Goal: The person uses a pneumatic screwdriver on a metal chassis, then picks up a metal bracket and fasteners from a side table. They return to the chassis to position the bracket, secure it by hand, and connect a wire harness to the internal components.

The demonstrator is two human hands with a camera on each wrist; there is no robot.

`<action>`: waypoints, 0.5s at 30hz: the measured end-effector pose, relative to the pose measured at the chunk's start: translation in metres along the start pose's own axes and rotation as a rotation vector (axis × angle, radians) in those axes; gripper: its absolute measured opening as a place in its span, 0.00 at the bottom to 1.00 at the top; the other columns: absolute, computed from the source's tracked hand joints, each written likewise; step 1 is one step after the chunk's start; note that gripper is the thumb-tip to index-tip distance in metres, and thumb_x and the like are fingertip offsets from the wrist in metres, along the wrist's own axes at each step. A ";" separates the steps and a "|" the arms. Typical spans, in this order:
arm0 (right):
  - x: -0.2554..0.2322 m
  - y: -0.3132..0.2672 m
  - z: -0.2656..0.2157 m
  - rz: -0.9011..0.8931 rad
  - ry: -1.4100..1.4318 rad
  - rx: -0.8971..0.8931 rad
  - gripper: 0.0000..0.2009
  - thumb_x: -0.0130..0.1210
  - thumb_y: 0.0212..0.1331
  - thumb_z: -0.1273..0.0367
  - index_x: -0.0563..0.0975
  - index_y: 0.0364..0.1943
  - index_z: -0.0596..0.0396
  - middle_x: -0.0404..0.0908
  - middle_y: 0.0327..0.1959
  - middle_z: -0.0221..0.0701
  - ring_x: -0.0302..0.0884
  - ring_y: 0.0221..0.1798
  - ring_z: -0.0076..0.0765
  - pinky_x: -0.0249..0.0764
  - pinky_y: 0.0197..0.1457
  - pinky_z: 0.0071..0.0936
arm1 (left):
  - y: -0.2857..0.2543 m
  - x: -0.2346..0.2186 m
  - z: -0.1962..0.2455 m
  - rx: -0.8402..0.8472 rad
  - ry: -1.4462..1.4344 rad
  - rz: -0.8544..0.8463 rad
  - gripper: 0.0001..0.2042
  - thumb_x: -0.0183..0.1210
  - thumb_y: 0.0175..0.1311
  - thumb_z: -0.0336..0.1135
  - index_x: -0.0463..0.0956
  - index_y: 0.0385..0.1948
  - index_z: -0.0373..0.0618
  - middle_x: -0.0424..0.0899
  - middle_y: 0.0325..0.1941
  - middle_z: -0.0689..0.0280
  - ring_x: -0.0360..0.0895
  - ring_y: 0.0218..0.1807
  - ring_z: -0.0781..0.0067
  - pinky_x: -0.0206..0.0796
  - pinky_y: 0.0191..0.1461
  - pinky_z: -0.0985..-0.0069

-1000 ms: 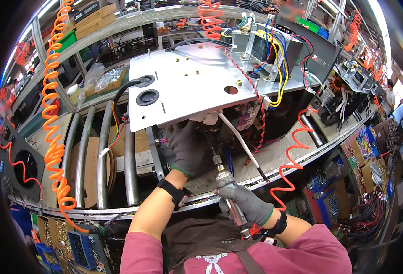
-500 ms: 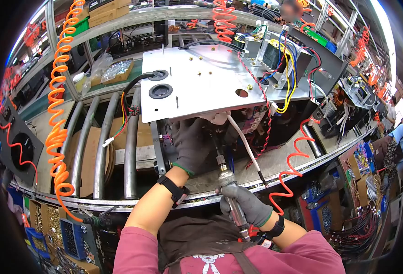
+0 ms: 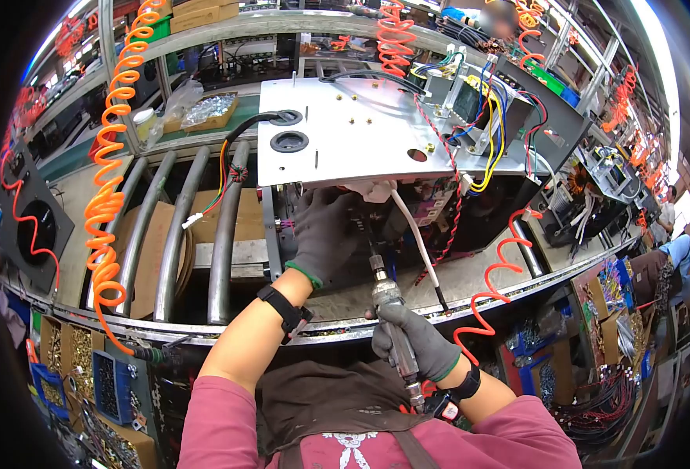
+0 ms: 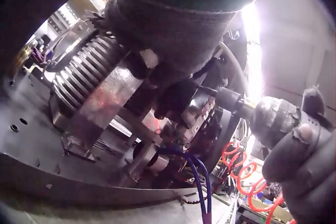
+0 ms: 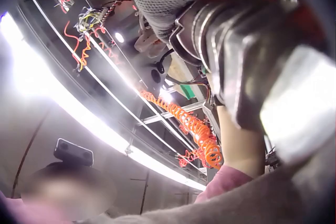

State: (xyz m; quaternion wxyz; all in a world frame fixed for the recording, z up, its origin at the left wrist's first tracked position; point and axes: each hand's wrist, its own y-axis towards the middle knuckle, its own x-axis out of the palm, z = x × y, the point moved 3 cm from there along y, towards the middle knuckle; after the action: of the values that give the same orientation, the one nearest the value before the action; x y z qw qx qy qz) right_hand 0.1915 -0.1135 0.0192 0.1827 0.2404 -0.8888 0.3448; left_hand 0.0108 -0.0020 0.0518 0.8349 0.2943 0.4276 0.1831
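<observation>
My gloved right hand [image 3: 419, 344] grips the body of an air screwdriver [image 3: 387, 294], its shaft pointing up into a metal chassis below a white plate [image 3: 360, 152]. My gloved left hand [image 3: 321, 238] reaches under the plate's front edge, close to the driver's tip; its fingertips are hidden among the parts. In the left wrist view the driver's chuck [image 4: 231, 99] points in beside the left glove [image 4: 173, 29]. A ribbed, coil-like part [image 4: 86, 71] and blue wires [image 4: 203, 182] lie near that hand. A white cable [image 3: 416, 234] hangs from the plate's front edge.
Steel rollers [image 3: 224, 250] run left of the chassis. An orange coiled hose [image 3: 110, 203] hangs at the left, a red one [image 3: 485, 294] at the right. Wired transformers [image 3: 470, 102] stand on the plate. Bins of screws [image 3: 114, 391] sit at the lower left.
The head view has shifted, so the chassis appears further right. Both hands keep nearly the same places at it, the right still gripping the air screwdriver.
</observation>
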 end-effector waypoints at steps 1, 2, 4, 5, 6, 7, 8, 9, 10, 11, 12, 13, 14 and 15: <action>0.001 -0.001 -0.001 -0.002 -0.007 0.000 0.15 0.50 0.64 0.55 0.71 0.47 0.48 0.71 0.18 0.27 0.68 0.16 0.25 0.65 0.18 0.23 | 0.000 0.000 -0.002 0.016 -0.019 -0.012 0.22 0.65 0.39 0.33 0.79 0.44 0.61 0.74 0.51 0.61 0.67 0.58 0.47 0.62 0.57 0.53; 0.003 -0.003 -0.003 0.008 -0.008 0.007 0.15 0.50 0.64 0.55 0.71 0.47 0.48 0.71 0.18 0.27 0.68 0.16 0.25 0.65 0.18 0.22 | 0.000 0.000 -0.003 0.031 -0.038 -0.024 0.23 0.65 0.40 0.33 0.79 0.45 0.62 0.74 0.52 0.61 0.67 0.59 0.47 0.64 0.57 0.53; 0.004 -0.004 -0.004 0.016 -0.015 0.015 0.15 0.50 0.64 0.55 0.71 0.47 0.47 0.71 0.18 0.27 0.68 0.17 0.25 0.65 0.18 0.22 | 0.000 0.000 -0.004 0.037 -0.020 -0.027 0.24 0.65 0.40 0.33 0.79 0.46 0.62 0.74 0.53 0.62 0.66 0.59 0.46 0.64 0.56 0.53; 0.004 -0.004 -0.004 0.014 -0.018 -0.001 0.15 0.50 0.64 0.55 0.71 0.47 0.47 0.71 0.18 0.27 0.68 0.17 0.25 0.64 0.18 0.22 | -0.001 -0.001 -0.003 0.046 -0.004 -0.038 0.24 0.65 0.40 0.33 0.78 0.46 0.62 0.73 0.53 0.62 0.66 0.59 0.46 0.65 0.55 0.53; 0.003 -0.004 -0.004 0.011 -0.019 -0.017 0.15 0.50 0.64 0.55 0.71 0.47 0.47 0.71 0.18 0.27 0.68 0.18 0.25 0.64 0.18 0.22 | -0.001 -0.001 -0.003 0.043 -0.004 -0.033 0.24 0.65 0.40 0.33 0.78 0.46 0.62 0.73 0.53 0.62 0.66 0.59 0.46 0.65 0.55 0.53; 0.003 -0.004 -0.004 0.011 -0.025 -0.017 0.15 0.50 0.64 0.55 0.71 0.47 0.47 0.71 0.18 0.27 0.68 0.18 0.25 0.64 0.18 0.22 | -0.001 -0.001 -0.002 0.038 0.004 -0.047 0.24 0.65 0.41 0.33 0.78 0.47 0.62 0.73 0.54 0.62 0.66 0.60 0.46 0.65 0.56 0.53; 0.004 -0.005 -0.004 0.004 -0.019 -0.031 0.15 0.50 0.64 0.54 0.71 0.47 0.47 0.71 0.18 0.27 0.68 0.18 0.25 0.65 0.18 0.22 | 0.000 -0.001 -0.002 0.034 0.012 -0.062 0.24 0.65 0.41 0.33 0.78 0.47 0.62 0.73 0.55 0.62 0.66 0.60 0.46 0.65 0.56 0.53; 0.004 -0.005 -0.005 -0.004 -0.012 -0.045 0.15 0.50 0.64 0.54 0.71 0.46 0.47 0.71 0.18 0.27 0.68 0.19 0.25 0.65 0.19 0.22 | 0.001 0.000 -0.003 0.033 0.012 -0.058 0.24 0.65 0.41 0.33 0.78 0.47 0.62 0.73 0.55 0.62 0.66 0.60 0.46 0.65 0.56 0.53; 0.004 -0.005 -0.005 -0.005 -0.017 -0.046 0.15 0.50 0.64 0.54 0.71 0.46 0.47 0.71 0.18 0.27 0.68 0.19 0.25 0.65 0.19 0.22 | 0.001 0.002 -0.005 0.047 0.004 -0.063 0.24 0.65 0.41 0.33 0.78 0.47 0.62 0.73 0.55 0.62 0.66 0.60 0.46 0.65 0.56 0.53; 0.003 -0.004 -0.004 -0.013 -0.010 -0.044 0.15 0.50 0.64 0.54 0.71 0.46 0.47 0.71 0.19 0.27 0.69 0.19 0.25 0.65 0.19 0.22 | 0.002 0.003 -0.006 0.062 -0.004 -0.068 0.24 0.65 0.41 0.33 0.78 0.47 0.62 0.73 0.56 0.62 0.66 0.60 0.46 0.65 0.57 0.52; 0.003 -0.004 -0.004 -0.021 -0.003 -0.042 0.16 0.51 0.64 0.54 0.71 0.46 0.47 0.71 0.19 0.27 0.69 0.19 0.25 0.65 0.20 0.22 | 0.002 0.002 -0.005 0.062 -0.005 -0.065 0.24 0.65 0.41 0.33 0.78 0.47 0.62 0.73 0.56 0.62 0.66 0.60 0.46 0.65 0.57 0.52; 0.003 -0.004 -0.004 -0.021 -0.006 -0.043 0.16 0.51 0.64 0.54 0.71 0.46 0.47 0.71 0.19 0.27 0.69 0.19 0.25 0.65 0.20 0.22 | 0.002 0.001 -0.004 0.060 0.002 -0.084 0.24 0.64 0.42 0.34 0.77 0.47 0.59 0.73 0.56 0.60 0.65 0.60 0.45 0.63 0.59 0.53; 0.003 -0.004 -0.004 -0.021 0.006 -0.036 0.16 0.51 0.64 0.53 0.71 0.46 0.47 0.71 0.19 0.27 0.69 0.20 0.25 0.65 0.20 0.22 | 0.002 0.000 -0.003 0.058 0.009 -0.103 0.24 0.64 0.43 0.34 0.76 0.48 0.55 0.73 0.56 0.59 0.65 0.60 0.45 0.60 0.62 0.53; 0.003 -0.004 -0.004 -0.022 0.020 -0.030 0.16 0.51 0.64 0.53 0.71 0.46 0.47 0.71 0.19 0.27 0.68 0.20 0.25 0.66 0.21 0.22 | 0.002 -0.001 -0.001 0.058 0.009 -0.101 0.24 0.64 0.43 0.34 0.76 0.48 0.55 0.73 0.56 0.59 0.65 0.60 0.45 0.60 0.62 0.53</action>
State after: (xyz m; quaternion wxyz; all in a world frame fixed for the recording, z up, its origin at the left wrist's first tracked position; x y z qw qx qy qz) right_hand 0.1921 -0.1144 0.0254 0.1989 0.2443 -0.8892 0.3319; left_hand 0.0092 -0.0010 0.0538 0.8323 0.2955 0.4508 0.1295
